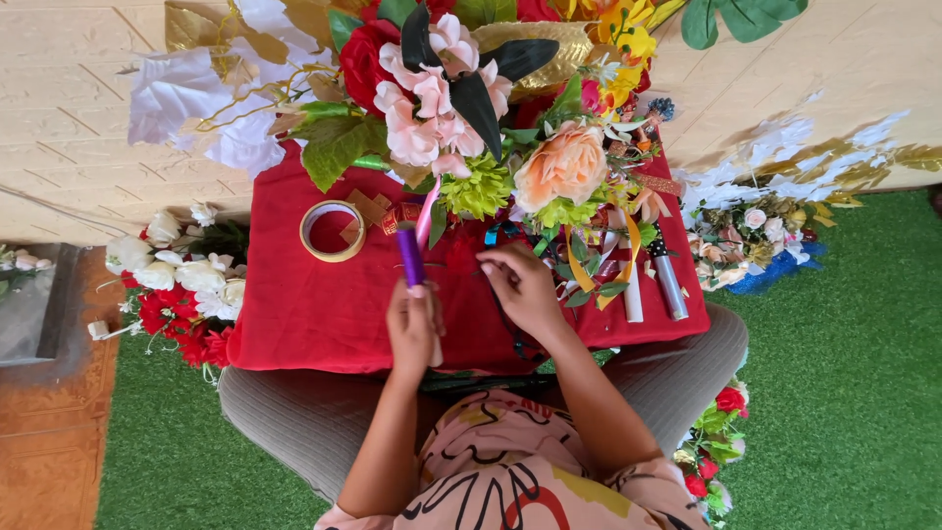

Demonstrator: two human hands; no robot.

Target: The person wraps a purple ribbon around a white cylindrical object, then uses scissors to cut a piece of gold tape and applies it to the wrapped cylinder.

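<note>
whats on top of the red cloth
On the red cloth lie a tape roll, a flower bunch, ribbons and two tubes. The left hand holds a purple stick over it. Flowers cover the cloth's far edge.

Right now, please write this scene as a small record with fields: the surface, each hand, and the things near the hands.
surface: red cloth over the person's lap
left hand: left hand holds a purple stick-like tool upright
right hand: right hand pinches something small and dark on the cloth; what it is cannot be told
near the hands: tape roll, flat on the cloth, left of the tool
behind: artificial flower arrangement with pink, red, peach and green blooms
right edge of cloth: two slim grey-white tools lying side by side
floor: green turf; white and red flowers lie at the left
</note>
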